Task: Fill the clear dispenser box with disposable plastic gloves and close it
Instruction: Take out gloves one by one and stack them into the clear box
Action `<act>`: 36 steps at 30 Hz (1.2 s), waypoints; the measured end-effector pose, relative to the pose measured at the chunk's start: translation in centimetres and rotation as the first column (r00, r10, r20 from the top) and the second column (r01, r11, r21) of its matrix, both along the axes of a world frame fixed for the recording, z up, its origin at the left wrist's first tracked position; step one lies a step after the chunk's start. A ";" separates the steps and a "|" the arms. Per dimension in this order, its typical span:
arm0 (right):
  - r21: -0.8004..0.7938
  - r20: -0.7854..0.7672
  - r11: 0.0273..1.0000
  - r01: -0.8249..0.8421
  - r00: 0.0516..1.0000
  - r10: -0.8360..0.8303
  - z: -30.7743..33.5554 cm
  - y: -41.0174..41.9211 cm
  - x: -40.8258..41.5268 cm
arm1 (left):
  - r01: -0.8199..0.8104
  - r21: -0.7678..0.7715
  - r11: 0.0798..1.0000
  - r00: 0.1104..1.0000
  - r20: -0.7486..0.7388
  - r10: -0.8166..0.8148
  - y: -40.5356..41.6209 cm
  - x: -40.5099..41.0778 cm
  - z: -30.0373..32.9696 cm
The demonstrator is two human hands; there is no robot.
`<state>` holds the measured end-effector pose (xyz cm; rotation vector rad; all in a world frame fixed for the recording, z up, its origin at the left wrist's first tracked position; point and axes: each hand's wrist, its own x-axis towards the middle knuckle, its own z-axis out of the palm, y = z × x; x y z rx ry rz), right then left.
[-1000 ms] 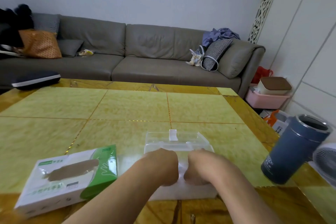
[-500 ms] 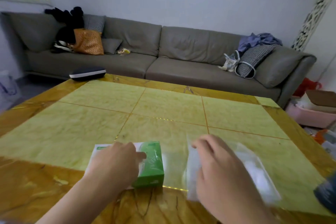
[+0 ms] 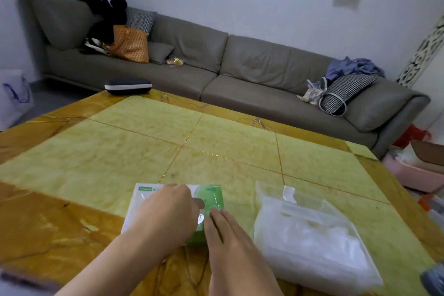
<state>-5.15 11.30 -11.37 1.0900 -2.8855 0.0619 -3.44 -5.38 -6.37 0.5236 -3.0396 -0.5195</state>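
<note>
Dispenser box (image 3: pixel 310 230): right of me, already holds white gloves, lid apparently shut.
Glove carton (image 3: pixel 213 202): left, both hands on it.
Left hand (image 3: pixel 165 214): curled over its opening, pinching film.
Right hand (image 3: pixel 223 230): fingers flat, steadying its green end.
Left: more gloves out, if needed.

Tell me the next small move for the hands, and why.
Probably pull a bunch of gloves out of the green-and-white glove carton: both the left hand and right hand are at its opening, and the clear dispenser box lies just right.

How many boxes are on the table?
2: the green-and-white glove box under both hands, and the clear dispenser to its right. Others may lie outside the view.
</note>
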 end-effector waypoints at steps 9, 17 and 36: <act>-0.003 0.070 0.999 -0.036 0.997 0.036 0.5 0.7 0.1 | -0.033 0.120 0.992 0.976 -0.210 0.058 -1.6 0.9 2.0; -0.010 0.027 0.998 -0.063 0.998 0.064 1.2 0.7 0.1 | -0.060 0.154 0.986 0.912 -0.393 0.117 -0.8 0.3 1.5; -0.776 0.580 0.446 0.447 0.784 0.222 8.2 2.6 0.1 | 0.162 0.985 0.059 0.891 -0.172 0.419 3.3 1.5 4.6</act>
